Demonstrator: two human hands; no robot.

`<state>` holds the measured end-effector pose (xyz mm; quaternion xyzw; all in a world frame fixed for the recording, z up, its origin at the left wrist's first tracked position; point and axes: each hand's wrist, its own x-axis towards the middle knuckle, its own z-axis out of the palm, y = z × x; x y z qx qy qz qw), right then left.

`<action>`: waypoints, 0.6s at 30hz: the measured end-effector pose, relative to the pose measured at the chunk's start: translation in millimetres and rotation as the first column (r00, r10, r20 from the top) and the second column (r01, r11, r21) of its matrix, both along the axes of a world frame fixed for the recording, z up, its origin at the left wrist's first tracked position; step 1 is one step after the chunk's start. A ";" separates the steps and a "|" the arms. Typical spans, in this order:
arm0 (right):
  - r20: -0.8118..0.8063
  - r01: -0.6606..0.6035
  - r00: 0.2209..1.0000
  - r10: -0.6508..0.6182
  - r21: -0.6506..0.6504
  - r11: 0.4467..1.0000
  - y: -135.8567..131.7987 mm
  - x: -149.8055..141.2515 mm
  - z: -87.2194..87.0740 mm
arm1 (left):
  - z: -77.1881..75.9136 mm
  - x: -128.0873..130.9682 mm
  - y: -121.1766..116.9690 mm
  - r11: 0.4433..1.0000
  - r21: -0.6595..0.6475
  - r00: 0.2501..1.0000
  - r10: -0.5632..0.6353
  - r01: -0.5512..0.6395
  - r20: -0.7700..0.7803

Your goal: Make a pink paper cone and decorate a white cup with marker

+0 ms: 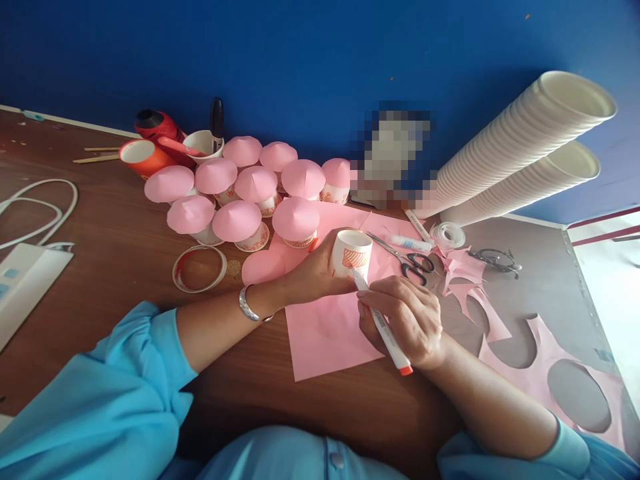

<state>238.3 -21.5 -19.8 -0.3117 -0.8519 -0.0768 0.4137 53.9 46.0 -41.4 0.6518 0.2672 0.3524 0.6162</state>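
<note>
My left hand (320, 270) is wrapped round a white paper cup (340, 245), which bears an orange-red drawing of a hatched shape on its side. In my right hand (405, 317) is a white marker (387, 337) with an orange end, its tip at the cup's side just under the drawing. A pink paper sheet (325, 340) lies below both hands. Behind my left hand stand several decorated cups with pink paper cone tops (296, 219). A loose pink paper disc (263, 267) rests beside my left forearm.
Black-handled scissors (416, 265), a glue tube (407, 243), a clear tape roll (449, 235) and pink offcuts (520, 353) lie to the right. Two tall stacks of paper cups (515, 140) lean by the blue wall. Leftward are a tape ring (199, 269), an orange cup (143, 157) and a power strip (33, 287).
</note>
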 end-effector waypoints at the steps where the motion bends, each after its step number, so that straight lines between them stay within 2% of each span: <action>1: 0.000 -0.001 1.000 0.001 -0.006 1.000 -0.1 0.2 0.0 | -0.6 -0.7 -0.3 1.000 -0.001 1.000 0.009 -0.009 -0.009; 7: 0.006 -0.003 1.000 0.003 -0.015 1.000 -0.4 -0.1 0.2 | -1.4 -3.0 -0.7 1.000 0.018 0.999 0.023 -0.023 -0.041; 13: -0.001 0.005 1.000 -0.005 -0.017 1.000 -1.3 0.0 1.0 | 5.6 -1.6 -0.2 0.999 -0.043 1.000 -0.006 0.005 -0.007; 18: -0.018 -0.027 0.999 0.027 -0.016 1.000 -2.2 0.2 3.3 | 1.4 -0.9 0.5 0.997 -0.072 0.999 -0.022 0.024 0.039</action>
